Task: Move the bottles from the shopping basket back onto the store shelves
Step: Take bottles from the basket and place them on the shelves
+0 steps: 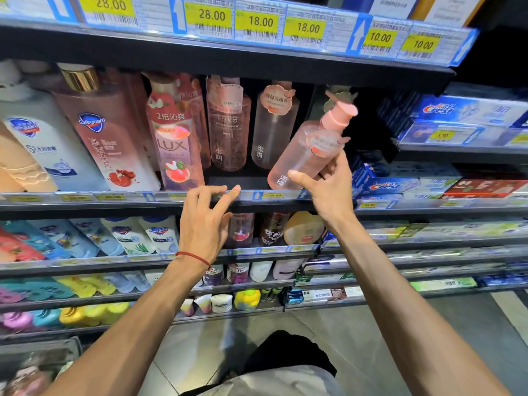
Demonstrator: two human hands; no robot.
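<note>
Right-hand grip [328, 178] clasps tilted frosted pink plastic pump bottle [303, 150] above metal shelf lip [114, 197], beside gap; left-hand grip [203, 224] hovers slack, empty. Risk: low fingertip hold slips, or swing topples pale frosted neighbour bottle [271, 132].

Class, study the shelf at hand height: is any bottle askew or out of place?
Yes: the pink pump bottle is tilted right, held in the right hand above the shelf edge, not standing in the row.
</note>
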